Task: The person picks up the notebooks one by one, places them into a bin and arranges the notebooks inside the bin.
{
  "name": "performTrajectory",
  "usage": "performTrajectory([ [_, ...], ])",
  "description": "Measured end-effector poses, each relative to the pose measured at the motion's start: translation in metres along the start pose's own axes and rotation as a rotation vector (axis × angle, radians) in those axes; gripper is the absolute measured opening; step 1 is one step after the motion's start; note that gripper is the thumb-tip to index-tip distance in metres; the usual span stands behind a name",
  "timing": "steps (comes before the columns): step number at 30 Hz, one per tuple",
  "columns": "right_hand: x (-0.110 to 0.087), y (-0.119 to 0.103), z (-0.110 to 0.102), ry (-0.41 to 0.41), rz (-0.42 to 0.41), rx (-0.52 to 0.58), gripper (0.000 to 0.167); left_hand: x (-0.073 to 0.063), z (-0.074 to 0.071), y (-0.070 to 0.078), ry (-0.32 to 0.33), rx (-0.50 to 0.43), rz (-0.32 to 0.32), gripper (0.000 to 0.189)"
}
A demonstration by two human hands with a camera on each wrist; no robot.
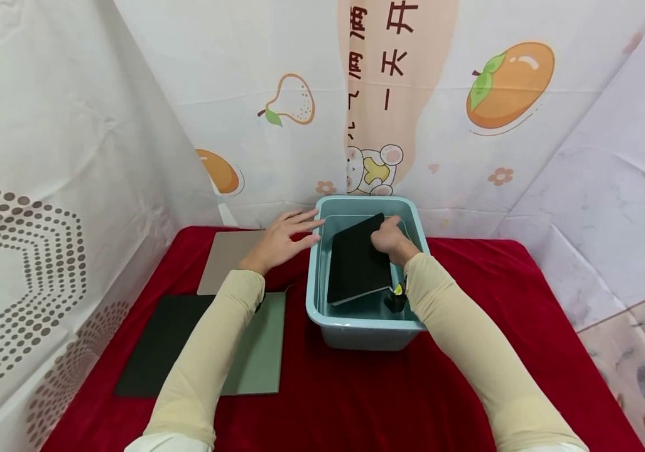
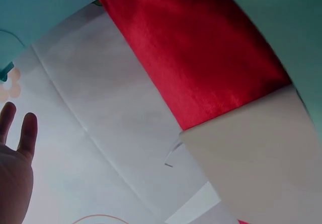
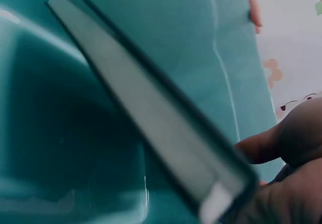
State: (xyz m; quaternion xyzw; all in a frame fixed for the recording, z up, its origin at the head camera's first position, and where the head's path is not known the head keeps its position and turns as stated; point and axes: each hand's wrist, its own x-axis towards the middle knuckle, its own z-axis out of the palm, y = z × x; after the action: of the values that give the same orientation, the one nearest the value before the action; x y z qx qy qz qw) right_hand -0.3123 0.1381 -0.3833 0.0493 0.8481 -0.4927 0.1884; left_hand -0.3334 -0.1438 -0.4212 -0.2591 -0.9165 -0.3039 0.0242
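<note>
Right fingers grip a black book; left fingers spread apart.

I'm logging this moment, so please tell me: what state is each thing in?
Bin, upright, open-topped
Held black book, closed, tilted inside the bin
Other black book, lying flat, partly hidden
Green book, lying flat, looks closed
Beige book, lying flat, looks closed
Right hand, gripping the held black book
Left hand, fingers extended by the bin's rim
</note>
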Motion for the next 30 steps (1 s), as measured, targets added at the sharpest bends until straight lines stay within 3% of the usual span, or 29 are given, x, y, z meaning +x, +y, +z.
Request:
performTrajectory([
  [8, 0.001, 0.002, 0.005, -0.003, 0.006, -0.063, 0.080, 0.000, -0.002, 0.001, -0.016, -0.001, -0.004, 0.053],
  [21, -0.001, 0.006, 0.013, -0.077, 0.063, -0.027, 0.076, -0.004, 0.005, 0.000, -0.009, -0.026, -0.003, 0.054],
  [30, 0.000, 0.002, 0.011, -0.084, 0.089, -0.021, 0.074, -0.001, 0.003, 0.000, -0.007, -0.035, 0.010, 0.052],
])
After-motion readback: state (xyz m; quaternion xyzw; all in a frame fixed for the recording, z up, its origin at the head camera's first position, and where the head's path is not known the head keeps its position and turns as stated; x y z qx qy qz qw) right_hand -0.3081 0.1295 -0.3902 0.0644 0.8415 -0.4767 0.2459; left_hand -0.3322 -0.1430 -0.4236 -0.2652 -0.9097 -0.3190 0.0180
